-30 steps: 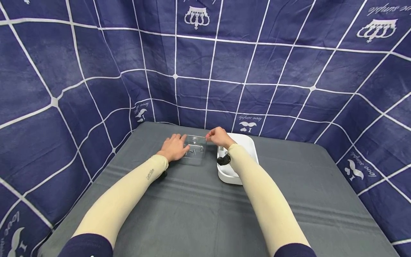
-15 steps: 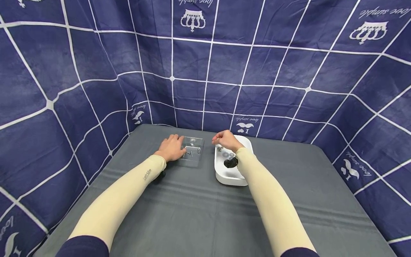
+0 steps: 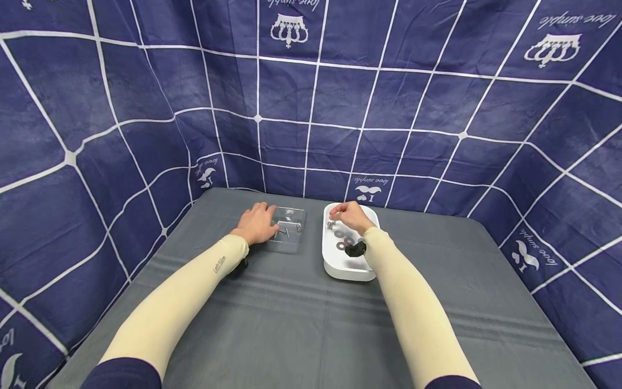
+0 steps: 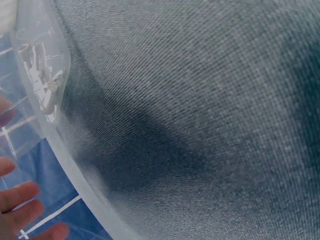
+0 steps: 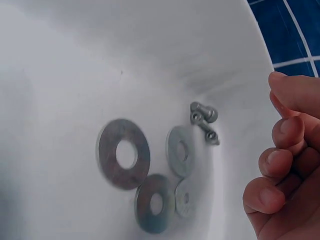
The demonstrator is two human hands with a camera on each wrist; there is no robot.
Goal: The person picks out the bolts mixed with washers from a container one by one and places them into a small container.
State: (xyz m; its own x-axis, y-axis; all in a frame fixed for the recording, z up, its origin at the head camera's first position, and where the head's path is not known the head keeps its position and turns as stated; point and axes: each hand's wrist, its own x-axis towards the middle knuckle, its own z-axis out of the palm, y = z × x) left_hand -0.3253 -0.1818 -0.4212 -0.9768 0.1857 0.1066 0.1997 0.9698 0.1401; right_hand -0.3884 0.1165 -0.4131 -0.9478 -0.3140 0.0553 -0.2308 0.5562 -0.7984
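Observation:
My left hand rests at the left edge of a clear plastic box, fingers extended and thumb over its side. Small metal screws lie in that box; the left wrist view shows them through its transparent wall. Over the far left part of a white tray hovers my right hand. Its fingers are loosely curled, and nothing shows between thumb and index finger. Just below it, a small cluster of socket-head screws lies on the tray floor. Several flat washers lie beside the screws.
A grey cloth-covered table bears both containers, the box left of the tray with a narrow strip of table between. A blue curtain with white lines hangs behind and along the sides. A black wrist camera overlaps the tray.
My right hand has moved from the clear box's right edge over to the white tray and lowered toward the screws. The left hand has stayed by the box.

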